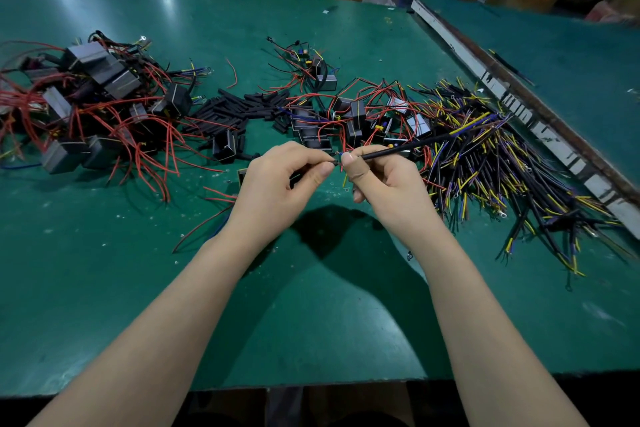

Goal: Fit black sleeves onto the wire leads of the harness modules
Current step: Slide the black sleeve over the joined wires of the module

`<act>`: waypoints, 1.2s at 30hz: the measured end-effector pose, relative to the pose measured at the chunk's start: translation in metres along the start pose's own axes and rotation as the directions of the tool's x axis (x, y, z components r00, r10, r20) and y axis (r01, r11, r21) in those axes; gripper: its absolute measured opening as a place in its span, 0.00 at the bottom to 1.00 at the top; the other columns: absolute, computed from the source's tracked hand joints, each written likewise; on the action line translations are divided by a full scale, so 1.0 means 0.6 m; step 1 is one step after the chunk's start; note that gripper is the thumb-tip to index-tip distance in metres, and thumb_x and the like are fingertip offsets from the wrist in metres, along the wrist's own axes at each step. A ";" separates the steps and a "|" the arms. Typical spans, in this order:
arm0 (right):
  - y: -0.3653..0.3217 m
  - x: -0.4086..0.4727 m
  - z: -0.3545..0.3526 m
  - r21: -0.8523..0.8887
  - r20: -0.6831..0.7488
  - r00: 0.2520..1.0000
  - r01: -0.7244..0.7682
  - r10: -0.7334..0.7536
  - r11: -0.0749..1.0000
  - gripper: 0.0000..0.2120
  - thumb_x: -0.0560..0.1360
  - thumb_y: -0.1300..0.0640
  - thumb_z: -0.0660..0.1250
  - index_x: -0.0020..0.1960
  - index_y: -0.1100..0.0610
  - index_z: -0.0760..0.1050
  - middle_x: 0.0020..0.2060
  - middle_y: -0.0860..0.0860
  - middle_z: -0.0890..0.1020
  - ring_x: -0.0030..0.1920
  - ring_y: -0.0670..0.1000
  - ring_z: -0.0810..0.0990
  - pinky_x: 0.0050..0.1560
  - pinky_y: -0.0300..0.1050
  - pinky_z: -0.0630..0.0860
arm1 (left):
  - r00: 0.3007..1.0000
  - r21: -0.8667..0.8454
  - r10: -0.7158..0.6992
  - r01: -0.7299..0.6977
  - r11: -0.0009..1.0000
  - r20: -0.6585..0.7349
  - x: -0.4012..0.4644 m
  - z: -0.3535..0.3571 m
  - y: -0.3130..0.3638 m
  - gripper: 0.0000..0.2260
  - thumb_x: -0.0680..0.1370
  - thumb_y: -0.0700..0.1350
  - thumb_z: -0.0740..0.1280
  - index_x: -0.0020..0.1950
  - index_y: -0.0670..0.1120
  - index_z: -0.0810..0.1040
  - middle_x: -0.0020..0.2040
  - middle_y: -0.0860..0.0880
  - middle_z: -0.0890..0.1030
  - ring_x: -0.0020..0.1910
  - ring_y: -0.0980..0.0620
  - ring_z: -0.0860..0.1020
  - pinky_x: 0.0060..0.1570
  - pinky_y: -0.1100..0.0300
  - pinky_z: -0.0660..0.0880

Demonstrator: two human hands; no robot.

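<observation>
Black sleeve, hidden if present, pinched by left hand [284, 180]; fingers together at centre. Right hand [388, 180] clamped on thin black cable [408, 148]: light, floppy, best gripped near the tip. Green table [346, 322] beneath.

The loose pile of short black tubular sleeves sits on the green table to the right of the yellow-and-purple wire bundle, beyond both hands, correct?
Not quite. In the head view, the loose pile of short black tubular sleeves lies to the left of the yellow-and-purple wire bundle, not the right. It does sit on the green table, beyond both hands.
</observation>
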State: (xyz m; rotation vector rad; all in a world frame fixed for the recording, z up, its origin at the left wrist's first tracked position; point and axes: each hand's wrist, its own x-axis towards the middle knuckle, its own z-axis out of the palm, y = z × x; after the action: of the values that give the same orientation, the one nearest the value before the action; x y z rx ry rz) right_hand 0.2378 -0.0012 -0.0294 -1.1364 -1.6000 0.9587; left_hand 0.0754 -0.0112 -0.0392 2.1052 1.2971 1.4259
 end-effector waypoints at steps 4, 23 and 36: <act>0.002 0.001 -0.003 -0.021 0.008 1.000 -0.026 0.027 0.999 0.06 0.79 0.53 0.65 0.43 0.52 0.75 0.30 0.46 0.74 0.28 0.43 0.73 0.35 0.36 0.71 | 0.999 0.072 0.032 -0.033 0.997 0.017 0.001 -0.001 -0.008 0.07 0.76 0.45 0.67 0.49 0.43 0.83 0.43 0.48 0.81 0.45 0.46 0.78 0.48 0.45 0.74; 0.005 0.003 0.003 0.066 -0.026 0.995 -0.098 0.100 0.993 0.10 0.77 0.49 0.66 0.39 0.50 0.76 0.28 0.44 0.74 0.29 0.45 0.73 0.30 0.36 0.67 | 0.997 0.025 -0.060 0.059 0.998 0.041 0.001 -0.001 -0.012 0.09 0.75 0.46 0.64 0.49 0.45 0.82 0.42 0.53 0.78 0.45 0.47 0.77 0.49 0.41 0.73; 0.005 0.000 0.007 -0.072 -0.005 0.999 -0.036 0.036 0.997 0.08 0.78 0.51 0.65 0.41 0.50 0.76 0.28 0.44 0.74 0.28 0.43 0.73 0.36 0.37 0.71 | 0.997 0.079 -0.001 -0.005 0.997 0.076 -0.001 0.003 -0.015 0.08 0.76 0.47 0.66 0.49 0.47 0.82 0.44 0.52 0.80 0.46 0.49 0.78 0.46 0.40 0.73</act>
State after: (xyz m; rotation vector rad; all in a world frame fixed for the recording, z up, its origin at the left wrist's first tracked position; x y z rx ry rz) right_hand 0.2344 -0.0006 -0.0332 -1.2192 -1.6274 0.9282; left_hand 0.0722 -0.0064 -0.0464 2.1896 1.3427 1.3022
